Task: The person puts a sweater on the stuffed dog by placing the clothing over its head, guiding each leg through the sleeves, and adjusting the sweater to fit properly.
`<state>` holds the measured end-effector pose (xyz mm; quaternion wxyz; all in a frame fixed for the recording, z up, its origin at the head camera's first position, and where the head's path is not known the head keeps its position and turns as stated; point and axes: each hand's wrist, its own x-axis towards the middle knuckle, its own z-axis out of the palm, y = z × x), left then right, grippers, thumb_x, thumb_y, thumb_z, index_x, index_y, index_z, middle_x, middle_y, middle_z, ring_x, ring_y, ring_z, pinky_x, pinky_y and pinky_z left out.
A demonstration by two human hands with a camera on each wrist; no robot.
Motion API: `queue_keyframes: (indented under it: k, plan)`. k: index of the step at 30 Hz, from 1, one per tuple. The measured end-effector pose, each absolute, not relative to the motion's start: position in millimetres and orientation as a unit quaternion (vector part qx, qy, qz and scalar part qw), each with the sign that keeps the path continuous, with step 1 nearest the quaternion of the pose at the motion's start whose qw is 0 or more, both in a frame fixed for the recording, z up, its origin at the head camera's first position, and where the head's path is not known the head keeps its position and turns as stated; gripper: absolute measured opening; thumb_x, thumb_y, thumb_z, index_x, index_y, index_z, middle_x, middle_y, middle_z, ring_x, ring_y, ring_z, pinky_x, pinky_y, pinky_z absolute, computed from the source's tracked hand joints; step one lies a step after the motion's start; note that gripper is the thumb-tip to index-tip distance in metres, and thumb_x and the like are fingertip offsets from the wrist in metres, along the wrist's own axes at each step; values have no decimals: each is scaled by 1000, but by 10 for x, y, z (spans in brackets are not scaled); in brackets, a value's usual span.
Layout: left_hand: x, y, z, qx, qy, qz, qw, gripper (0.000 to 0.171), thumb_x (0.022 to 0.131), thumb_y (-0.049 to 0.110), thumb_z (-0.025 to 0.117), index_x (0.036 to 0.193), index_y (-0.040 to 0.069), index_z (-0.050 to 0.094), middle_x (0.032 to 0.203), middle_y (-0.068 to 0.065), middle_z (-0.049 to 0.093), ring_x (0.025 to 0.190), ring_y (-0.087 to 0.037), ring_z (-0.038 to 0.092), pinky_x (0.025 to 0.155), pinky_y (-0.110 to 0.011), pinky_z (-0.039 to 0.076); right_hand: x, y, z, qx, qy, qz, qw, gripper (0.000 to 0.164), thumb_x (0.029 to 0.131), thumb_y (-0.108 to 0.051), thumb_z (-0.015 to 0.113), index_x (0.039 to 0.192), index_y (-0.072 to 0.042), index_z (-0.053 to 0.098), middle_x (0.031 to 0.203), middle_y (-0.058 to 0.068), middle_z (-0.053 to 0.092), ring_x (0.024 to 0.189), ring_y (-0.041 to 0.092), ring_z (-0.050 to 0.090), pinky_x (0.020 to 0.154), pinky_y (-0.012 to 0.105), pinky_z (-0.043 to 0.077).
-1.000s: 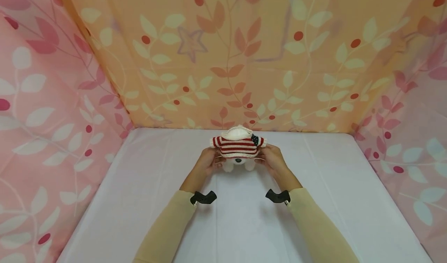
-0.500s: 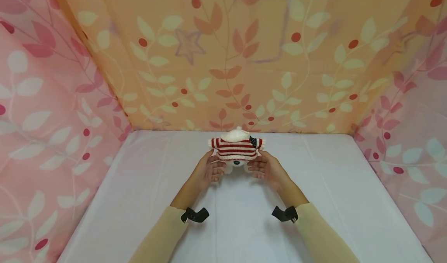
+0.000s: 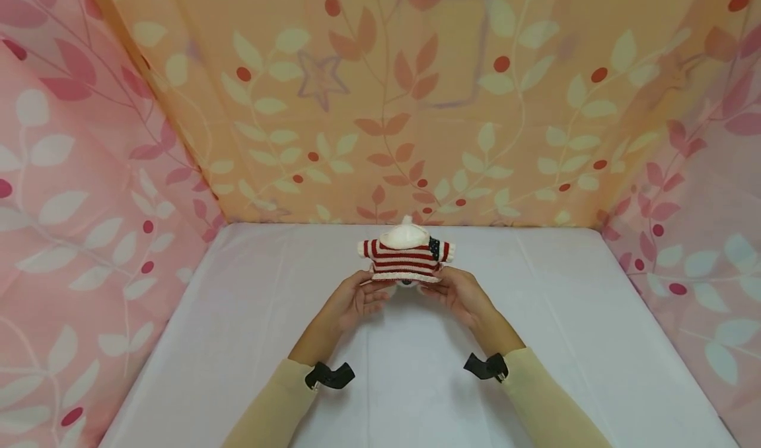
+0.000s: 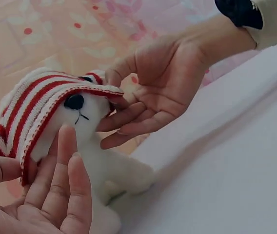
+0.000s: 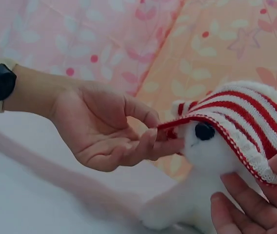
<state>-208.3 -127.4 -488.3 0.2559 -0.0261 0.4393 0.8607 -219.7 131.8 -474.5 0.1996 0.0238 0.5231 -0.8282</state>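
Observation:
A knitted sweater (image 3: 405, 261) with red and white stripes and a dark spotted patch is over the head of a white plush toy (image 4: 110, 161). Its hem lies just above the toy's black nose (image 4: 74, 101), and the eyes are hidden under the knit. My left hand (image 3: 357, 299) pinches one side of the hem between thumb and fingers, the other fingers spread beside the toy's face. On the opposite side my right hand (image 3: 464, 295) pinches the hem the same way. Short striped sleeves stick out left and right, and the toy sits upright.
A white-covered table (image 3: 404, 382) lies under the toy. Behind it rises an orange leaf-patterned cloth (image 3: 380, 104), with pink leaf-patterned cloths (image 3: 77, 203) at both sides. Each wrist carries a black band-mounted device (image 3: 329, 375).
Both hands have drawn back toward me and lower. The sweater's hem has come down, covering more of the toy's face and legs in the head view.

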Motion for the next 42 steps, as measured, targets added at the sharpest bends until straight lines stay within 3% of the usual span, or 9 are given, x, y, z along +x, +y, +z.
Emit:
queue_keyframes:
  k: [7, 11, 15, 20, 26, 29, 31, 35, 42]
  plan:
    - [-2018, -1303, -5003, -23, 383, 883, 271, 28, 108, 18, 34, 119, 5, 55, 105, -8, 76, 91, -18, 73, 78, -29, 59, -2215, 1355, -4909, -2, 510, -834, 211, 34, 99, 2, 50, 132, 2, 52, 116, 7, 70, 103, 21, 70, 96, 38, 53]
    - [-2001, -1344, -5077, -27, 391, 879, 273, 28, 108, 20, 35, 120, 7, 57, 109, -8, 75, 95, -20, 73, 81, -32, 59, -2230, 1350, -4984, 17, 525, -828, 199, 24, 99, 0, 54, 123, 1, 59, 110, 7, 71, 99, 20, 70, 94, 37, 55]
    - [-2039, -1362, -5067, -21, 477, 837, 267, 27, 108, 25, 41, 122, 8, 57, 114, -8, 74, 89, -20, 73, 75, -31, 59, -2261, 1401, -5008, -4, 558, -802, 213, 17, 102, -9, 58, 115, -3, 67, 107, 8, 73, 99, 23, 71, 91, 39, 56]
    - [-2155, -1473, -4904, -20, 653, 716, 246, 40, 105, 33, 48, 130, 2, 56, 116, -17, 72, 84, -25, 73, 67, -31, 56, -2361, 1603, -4814, -68, 670, -699, 241, 33, 104, -21, 56, 123, 4, 66, 110, 13, 74, 104, 29, 72, 92, 45, 56]
    - [-2327, -1716, -4518, 13, 805, 583, 111, 33, 105, 26, 51, 114, -3, 63, 100, -22, 74, 89, -42, 71, 76, -43, 55, -2474, 1820, -4239, -73, 830, -547, 77, 30, 104, -21, 58, 116, 4, 68, 109, 17, 73, 98, 30, 71, 77, 33, 59]
    - [-2423, -1744, -4206, 61, 849, 523, 42, 26, 104, 28, 56, 110, 4, 65, 103, -17, 73, 98, -38, 68, 86, -48, 52, -2518, 1790, -3899, -114, 860, -497, 3, 25, 103, -21, 62, 113, 0, 71, 111, 18, 72, 100, 29, 68, 76, 30, 57]
    - [-2493, -1714, -4019, 94, 870, 484, 26, 25, 103, 31, 60, 113, 9, 66, 111, -13, 71, 104, -32, 65, 89, -48, 51, -2545, 1709, -3705, -150, 872, -466, -17, 22, 100, -20, 66, 110, -2, 73, 111, 15, 72, 99, 28, 67, 78, 33, 56]
    - [-2607, -1567, -3805, 158, 880, 446, 47, 28, 99, 32, 65, 119, 12, 66, 123, -12, 65, 112, -32, 59, 92, -48, 50, -2622, 1469, -3468, -206, 888, -410, 3, 20, 96, -21, 70, 109, -7, 76, 118, 10, 71, 102, 27, 66, 80, 41, 53]
    - [-2704, -1342, -3731, 199, 891, 396, 97, 38, 95, 34, 70, 127, 14, 68, 136, -18, 58, 107, -34, 61, 73, -38, 55, -2777, 1205, -3437, -269, 901, -340, 32, 19, 94, -19, 71, 109, -9, 76, 113, 10, 73, 102, 29, 66, 82, 44, 55]
